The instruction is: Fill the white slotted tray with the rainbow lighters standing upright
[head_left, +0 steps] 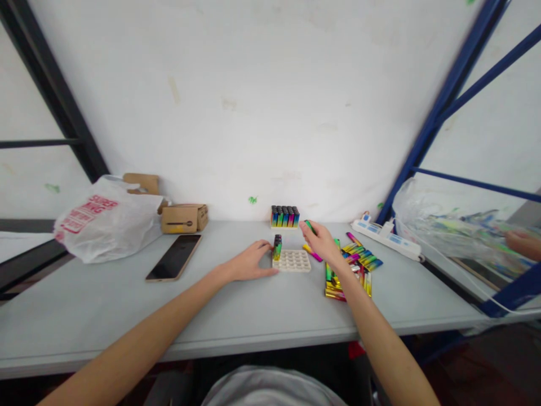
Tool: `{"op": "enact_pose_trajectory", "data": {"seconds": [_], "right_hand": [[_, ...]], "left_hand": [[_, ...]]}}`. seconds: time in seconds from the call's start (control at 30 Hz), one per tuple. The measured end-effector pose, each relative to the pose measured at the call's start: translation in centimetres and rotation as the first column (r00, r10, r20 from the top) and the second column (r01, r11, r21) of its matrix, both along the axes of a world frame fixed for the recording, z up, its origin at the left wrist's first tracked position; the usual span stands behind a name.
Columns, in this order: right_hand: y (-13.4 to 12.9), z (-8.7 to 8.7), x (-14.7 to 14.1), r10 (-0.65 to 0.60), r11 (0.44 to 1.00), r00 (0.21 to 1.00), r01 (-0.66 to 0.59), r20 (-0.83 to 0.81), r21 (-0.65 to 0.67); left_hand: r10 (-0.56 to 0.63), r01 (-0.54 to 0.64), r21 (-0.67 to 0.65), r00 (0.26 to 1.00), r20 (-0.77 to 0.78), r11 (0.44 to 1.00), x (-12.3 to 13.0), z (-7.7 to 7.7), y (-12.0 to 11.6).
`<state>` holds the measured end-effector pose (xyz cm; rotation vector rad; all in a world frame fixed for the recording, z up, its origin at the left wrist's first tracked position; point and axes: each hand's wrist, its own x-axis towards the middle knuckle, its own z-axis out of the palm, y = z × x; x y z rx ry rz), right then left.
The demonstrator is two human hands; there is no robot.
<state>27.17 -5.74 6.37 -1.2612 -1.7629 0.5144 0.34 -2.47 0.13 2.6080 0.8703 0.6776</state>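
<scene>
A white tray [297, 261] with rows of round holes lies on the table in front of me. A few green and gold lighters [277, 248] with dark tops stand upright along its left side. My left hand [252, 261] grips the tray's left end, its thumb at the near corner and its fingertips by the standing lighters. Just above and right of the tray, my right hand [320, 239] pinches a green lighter [310, 227], held tilted and partly hidden by the fingers. Under my right forearm lies a loose pile of shiny multicoloured lighters [364, 258].
Behind the tray, a second tray full of upright lighters [284, 216] stands near the wall. On the left are a phone [175, 257], a cardboard box [185, 219] and a white plastic bag [110, 220]. A power strip [386, 239] lies at right, before a blue frame and another person's hand [523, 243].
</scene>
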Motion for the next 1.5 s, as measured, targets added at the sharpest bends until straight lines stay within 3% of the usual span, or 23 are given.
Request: {"op": "enact_pose_trajectory", "data": {"seconds": [0.13, 0.27, 0.53, 0.77, 0.9, 0.97, 1.1, 1.37, 1.5], "right_hand": [[-0.38, 0.12, -0.58, -0.086, 0.992, 0.995, 0.081, 0.042, 0.098], [-0.33, -0.13, -0.78, -0.146, 0.986, 0.987, 0.139, 0.074, 0.092], [-0.30, -0.22, -0.92, -0.096, 0.994, 0.985, 0.088, 0.144, 0.065], [-0.37, -0.23, -0.49, 0.071, 0.997, 0.966, -0.073, 0.249, -0.001], [-0.27, -0.21, -0.71, 0.111, 0.988, 0.926, -0.141, 0.361, 0.058], [-0.40, -0.24, -0.87, 0.153, 0.985, 0.908, -0.174, 0.389, 0.019], [-0.75, -0.45, -0.96, 0.299, 0.954, 0.895, -0.267, 0.331, -0.139], [-0.64, -0.65, -0.73, 0.320, 0.947, 0.883, -0.288, 0.344, -0.142], [-0.75, -0.85, -1.06, 0.399, 0.917, 0.853, -0.359, 0.337, -0.176]], "left_hand": [[0.000, 0.000, -0.002, 1.000, 0.008, 1.000, -0.02, -0.08, 0.04], [-0.003, 0.003, 0.000, 1.000, 0.002, 1.000, -0.05, -0.11, 0.07], [-0.003, 0.003, 0.001, 1.000, 0.014, 1.000, -0.04, -0.11, 0.10], [0.003, -0.003, -0.002, 1.000, 0.009, 1.000, 0.06, 0.00, -0.04], [0.008, -0.008, -0.005, 1.000, 0.001, 1.000, 0.04, -0.05, -0.06], [0.014, -0.014, -0.003, 1.000, 0.000, 1.000, 0.02, -0.10, -0.02], [0.015, -0.015, -0.005, 1.000, -0.008, 1.000, -0.01, -0.08, 0.02], [0.005, -0.005, -0.005, 1.000, -0.016, 1.000, 0.11, 0.19, -0.16], [0.003, -0.003, -0.009, 1.000, -0.008, 1.000, 0.13, 0.25, -0.23]]}}
